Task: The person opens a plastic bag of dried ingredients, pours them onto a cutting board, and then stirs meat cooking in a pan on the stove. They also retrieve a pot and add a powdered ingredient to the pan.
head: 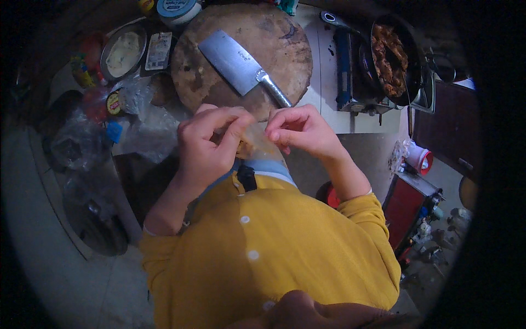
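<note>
Both my hands are raised in front of my waist, at the near edge of a round wooden chopping block point(242, 24). My left hand point(213, 137) pinches a clear plastic bag point(263, 142) between thumb and fingers. The bag hangs between the hands, with something brownish behind or inside it that I cannot make out. My right hand point(300, 129) has its fingers curled at the bag's other side; whether they grip the film is unclear. On the block lies a cleaver point(232, 61), its blade to the upper left and its metal handle towards my right hand.
A frying pan point(415, 66) with browned food point(390, 61) sits on a portable gas stove point(357, 78) at the right. At the left are a metal dish of pale paste point(123, 53), a labelled packet point(158, 51) and crumpled plastic bags point(148, 119). A lidded tub point(178, 12) stands behind.
</note>
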`<state>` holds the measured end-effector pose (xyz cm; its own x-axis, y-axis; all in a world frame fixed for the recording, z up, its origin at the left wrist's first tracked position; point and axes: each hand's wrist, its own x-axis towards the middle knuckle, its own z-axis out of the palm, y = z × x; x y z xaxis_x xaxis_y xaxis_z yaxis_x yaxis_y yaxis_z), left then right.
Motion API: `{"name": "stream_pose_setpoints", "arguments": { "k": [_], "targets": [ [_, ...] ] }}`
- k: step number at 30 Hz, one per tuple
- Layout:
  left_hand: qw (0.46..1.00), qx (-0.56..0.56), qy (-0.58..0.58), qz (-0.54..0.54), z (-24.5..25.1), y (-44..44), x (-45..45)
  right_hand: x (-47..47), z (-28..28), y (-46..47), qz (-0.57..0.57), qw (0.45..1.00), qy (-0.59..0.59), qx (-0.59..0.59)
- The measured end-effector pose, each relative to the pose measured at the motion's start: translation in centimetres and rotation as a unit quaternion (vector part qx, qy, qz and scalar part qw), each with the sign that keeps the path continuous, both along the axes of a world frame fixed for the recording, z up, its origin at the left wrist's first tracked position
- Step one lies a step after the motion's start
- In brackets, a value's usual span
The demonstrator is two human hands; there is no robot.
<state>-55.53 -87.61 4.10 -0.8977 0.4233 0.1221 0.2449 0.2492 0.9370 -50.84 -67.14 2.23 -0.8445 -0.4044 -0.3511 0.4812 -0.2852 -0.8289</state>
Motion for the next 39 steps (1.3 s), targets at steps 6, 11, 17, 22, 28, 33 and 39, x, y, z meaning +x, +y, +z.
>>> {"name": "stream_pose_setpoints", "arguments": {
  "k": [6, 11, 17, 22, 28, 33, 39],
  "targets": [
    [0.999, -0.011, -0.049, -0.013, 0.3, 0.1, -0.1, 0.2, -0.1, 0.0, -0.017, 0.999, -0.023, -0.024],
    [0.998, -0.004, -0.058, -0.017, 0.0, 0.2, -0.4, 0.2, -0.1, 0.0, -0.024, 0.999, -0.024, -0.024],
    [0.999, -0.004, -0.042, -0.027, -0.4, 0.2, -0.7, 0.2, 0.0, 0.0, -0.020, 0.999, -0.024, -0.028],
    [0.998, -0.016, -0.051, -0.029, -1.0, 0.4, -0.5, 0.2, -0.2, -0.6, -0.028, 0.999, 0.019, 0.028],
    [0.994, 0.010, 0.028, -0.105, -2.6, 1.6, -1.0, 0.2, 0.1, -0.9, 0.037, 0.977, 0.093, 0.187],
    [0.990, -0.009, 0.051, -0.132, -4.8, 2.0, -2.2, 0.6, -2.0, -1.1, -0.028, 0.967, 0.088, 0.235],
    [0.993, 0.001, 0.091, 0.079, -9.3, 3.3, -2.8, -1.3, -8.5, -1.5, -0.093, 0.962, 0.109, 0.230]
  ]
}}
